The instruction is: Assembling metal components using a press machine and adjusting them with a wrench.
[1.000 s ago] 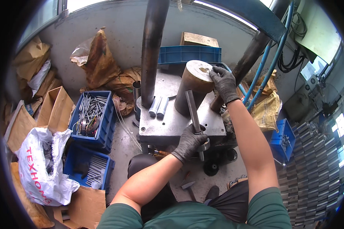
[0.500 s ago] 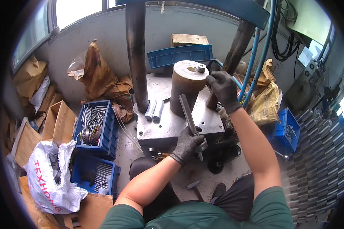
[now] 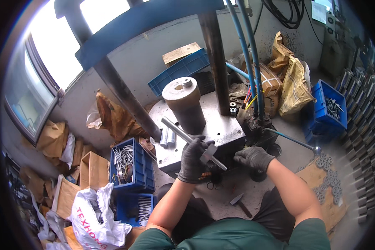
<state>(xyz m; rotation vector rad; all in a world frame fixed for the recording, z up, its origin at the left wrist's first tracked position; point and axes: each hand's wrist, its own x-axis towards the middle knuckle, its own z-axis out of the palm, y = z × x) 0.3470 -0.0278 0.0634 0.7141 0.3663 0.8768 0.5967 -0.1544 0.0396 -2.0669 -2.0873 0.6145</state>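
My gloved left hand (image 3: 191, 161) grips a slanting steel shaft (image 3: 176, 128) in front of the press. A thick collar (image 3: 208, 153) sits around the shaft, just beyond my fingers. To its right, my gloved right hand (image 3: 254, 159) hovers apart from the shaft with its fingers curled together; whatever they may hold is hidden. A stout upright metal cylinder (image 3: 182, 100) stands on the steel press table (image 3: 216, 125). On its top face, beside a dark hole, lies a small metal ring (image 3: 187, 82). Short silvery round bars (image 3: 167, 137) lie left of the cylinder.
Dark press columns (image 3: 214, 62) flank the cylinder. Blue bins (image 3: 143, 166) of metal rods stand at left, beside a white sack (image 3: 98, 216). A hammer (image 3: 241, 205) lies on the floor. At right are a lever (image 3: 291, 139), another blue bin (image 3: 329, 110) and stacked metal bars (image 3: 362, 137).
My right hand has come down from the cylinder's top toward the shaft. The shaft in my left hand now leans further over to the left. The view has swung right.
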